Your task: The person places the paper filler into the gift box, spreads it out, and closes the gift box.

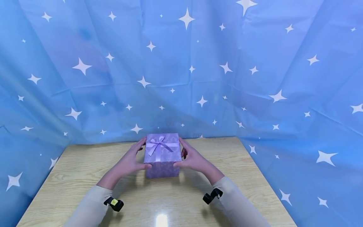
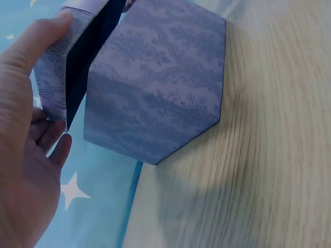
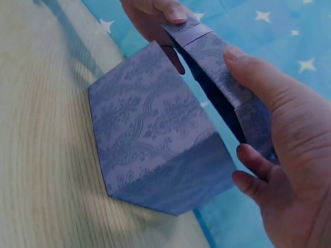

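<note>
A purple patterned gift box (image 2: pixel 158 82) stands on the table, its lid (image 1: pixel 170 154) raised off it. A lilac ribbon bow (image 1: pixel 158 143) decorates the lid's top. My left hand (image 1: pixel 127 162) holds the lid's left side, thumb at the front rim. On the opposite side my right hand (image 1: pixel 197 160) grips it the same way. Both wrist views show a gap between the lid's dark underside and the box (image 3: pixel 150 129). What the box contains is hidden.
The light wood-grain table (image 1: pixel 85 167) meets a blue curtain (image 1: pixel 170 63) with white stars at its back and sides. A black wrist camera (image 1: pixel 114 203) is strapped over each sleeve. Light glares off the table's front (image 1: pixel 161 220).
</note>
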